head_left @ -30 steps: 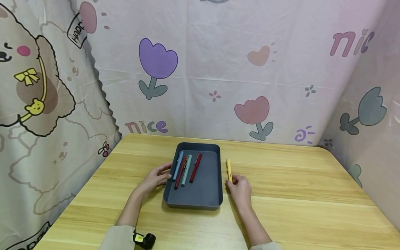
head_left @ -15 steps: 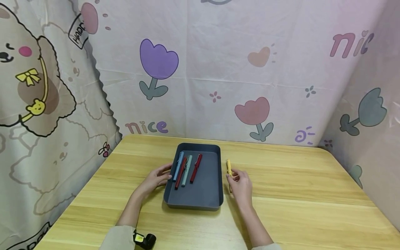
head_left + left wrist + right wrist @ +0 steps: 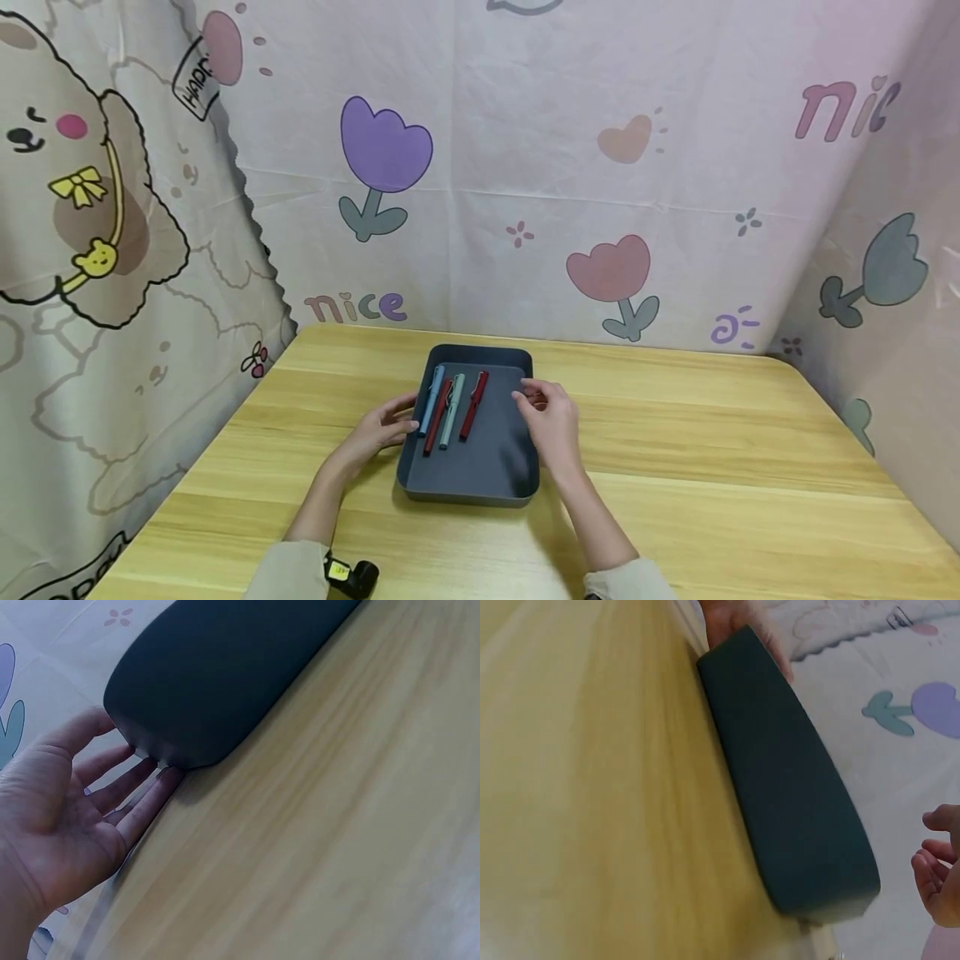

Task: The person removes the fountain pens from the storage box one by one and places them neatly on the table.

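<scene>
A dark grey tray [image 3: 487,475] stands on the table, holding a blue pen [image 3: 431,404], two red pens [image 3: 472,408] and a pale green pen [image 3: 452,412]. At the tray's left wall, my left hand [image 3: 375,432] rests its extended fingers against the outside, as the left wrist view shows up close. My right hand [image 3: 553,425] hovers over the right rim, fingers loosely bent, with nothing visible between them. A yellow pen [image 3: 823,946] shows in part beside the tray's right end in the right wrist view; in the head view my right hand covers that spot.
The wooden table [image 3: 712,450] extends well to both sides of the tray. A printed cloth [image 3: 495,167] hangs behind its far edge, with more cloth at the left and right. A black wrist camera [image 3: 354,577] sits at the left sleeve.
My right hand has let go of the yellow pen beside the tray and moved up and left over the tray's right rim. The left hand keeps its place at the tray.
</scene>
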The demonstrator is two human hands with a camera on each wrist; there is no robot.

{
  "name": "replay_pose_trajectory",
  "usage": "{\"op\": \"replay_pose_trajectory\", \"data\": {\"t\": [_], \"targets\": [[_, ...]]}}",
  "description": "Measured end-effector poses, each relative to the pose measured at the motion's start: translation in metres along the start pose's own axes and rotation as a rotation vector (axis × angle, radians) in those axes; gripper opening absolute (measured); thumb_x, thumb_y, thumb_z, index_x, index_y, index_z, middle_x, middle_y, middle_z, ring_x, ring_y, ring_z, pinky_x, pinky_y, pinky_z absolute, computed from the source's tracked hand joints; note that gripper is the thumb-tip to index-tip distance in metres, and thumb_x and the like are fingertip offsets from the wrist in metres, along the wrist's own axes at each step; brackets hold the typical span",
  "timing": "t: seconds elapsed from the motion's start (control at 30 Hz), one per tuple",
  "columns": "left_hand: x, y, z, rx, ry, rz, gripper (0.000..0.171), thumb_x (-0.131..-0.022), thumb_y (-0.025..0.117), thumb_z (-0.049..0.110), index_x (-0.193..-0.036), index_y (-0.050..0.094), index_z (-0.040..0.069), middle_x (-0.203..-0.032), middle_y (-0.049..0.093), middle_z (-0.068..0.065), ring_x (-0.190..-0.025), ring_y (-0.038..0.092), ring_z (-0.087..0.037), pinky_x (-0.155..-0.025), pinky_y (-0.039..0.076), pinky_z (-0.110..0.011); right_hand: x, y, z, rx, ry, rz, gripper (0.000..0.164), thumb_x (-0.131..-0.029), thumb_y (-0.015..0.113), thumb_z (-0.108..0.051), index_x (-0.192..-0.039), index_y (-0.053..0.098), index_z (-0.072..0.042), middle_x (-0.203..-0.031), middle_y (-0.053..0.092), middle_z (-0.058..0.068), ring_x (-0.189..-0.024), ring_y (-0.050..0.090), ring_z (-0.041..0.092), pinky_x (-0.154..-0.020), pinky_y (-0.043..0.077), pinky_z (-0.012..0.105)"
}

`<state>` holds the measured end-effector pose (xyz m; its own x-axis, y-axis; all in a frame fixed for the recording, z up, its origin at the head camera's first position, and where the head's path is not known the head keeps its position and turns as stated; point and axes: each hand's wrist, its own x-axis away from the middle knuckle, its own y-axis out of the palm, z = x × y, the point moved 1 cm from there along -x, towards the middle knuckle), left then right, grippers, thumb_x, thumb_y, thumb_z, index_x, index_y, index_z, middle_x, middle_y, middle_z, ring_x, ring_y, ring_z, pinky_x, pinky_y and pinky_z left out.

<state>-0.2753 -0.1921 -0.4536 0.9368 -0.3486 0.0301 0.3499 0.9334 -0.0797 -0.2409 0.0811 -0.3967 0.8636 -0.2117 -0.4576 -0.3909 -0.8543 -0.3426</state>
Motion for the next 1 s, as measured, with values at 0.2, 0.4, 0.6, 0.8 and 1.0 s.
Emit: {"op": "replay_pose_trajectory", "data": {"t": [0.2, 0.4, 0.6, 0.8, 1.0], "targets": [[0.0, 0.0, 0.001, -0.005, -0.005, 0.01, 0.062, -0.088, 0.062, 0.012, -0.142, 0.034, 0.008, -0.138, 0.037, -0.021, -0.116, 0.046, -0.032, -0.09, 0.041, -0.043, -0.009, 0.024, -0.007, -0.016, 0.028, -0.058, 0.022, -0.081, 0.072, -0.015, -0.099, 0.07, -0.003, -0.086, 0.062, 0.006, -0.074, 0.059, 0.017, -0.065, 0.049, 0.029], [0.001, 0.0, 0.001, -0.004, -0.005, 0.014, 0.061, -0.088, 0.062, 0.011, -0.142, 0.034, 0.007, -0.139, 0.036, -0.02, -0.116, 0.046, -0.031, -0.09, 0.041, -0.042, -0.014, 0.049, -0.007, -0.066, 0.076, -0.132, 0.025, -0.081, 0.072, -0.018, -0.1, 0.069, -0.002, -0.087, 0.064, 0.005, -0.077, 0.06, 0.017, -0.065, 0.049, 0.03], [0.001, 0.0, 0.0, -0.021, -0.003, 0.001, 0.062, -0.088, 0.061, 0.012, -0.143, 0.032, 0.006, -0.139, 0.036, -0.022, -0.117, 0.044, -0.033, -0.09, 0.04, -0.042, -0.011, 0.066, 0.007, -0.091, 0.122, -0.151, 0.024, -0.08, 0.072, -0.014, -0.099, 0.069, -0.001, -0.083, 0.065, 0.004, -0.074, 0.06, 0.017, -0.062, 0.048, 0.029], [0.0, 0.001, 0.0, -0.006, -0.017, 0.003, 0.061, -0.088, 0.061, 0.012, -0.143, 0.033, 0.008, -0.139, 0.036, -0.02, -0.119, 0.043, -0.032, -0.092, 0.039, -0.044, -0.006, 0.073, 0.018, -0.073, 0.16, -0.176, 0.024, -0.079, 0.073, -0.013, -0.098, 0.069, 0.001, -0.08, 0.064, 0.004, -0.072, 0.059, 0.016, -0.06, 0.048, 0.026], [0.0, -0.001, 0.0, -0.001, -0.017, 0.005, 0.062, -0.088, 0.062, 0.012, -0.143, 0.034, 0.008, -0.139, 0.035, -0.02, -0.116, 0.046, -0.031, -0.091, 0.04, -0.042, -0.005, 0.074, 0.02, -0.076, 0.122, -0.202, 0.022, -0.079, 0.073, -0.012, -0.096, 0.069, 0.002, -0.086, 0.063, 0.009, -0.075, 0.06, 0.02, -0.062, 0.049, 0.03]]}}
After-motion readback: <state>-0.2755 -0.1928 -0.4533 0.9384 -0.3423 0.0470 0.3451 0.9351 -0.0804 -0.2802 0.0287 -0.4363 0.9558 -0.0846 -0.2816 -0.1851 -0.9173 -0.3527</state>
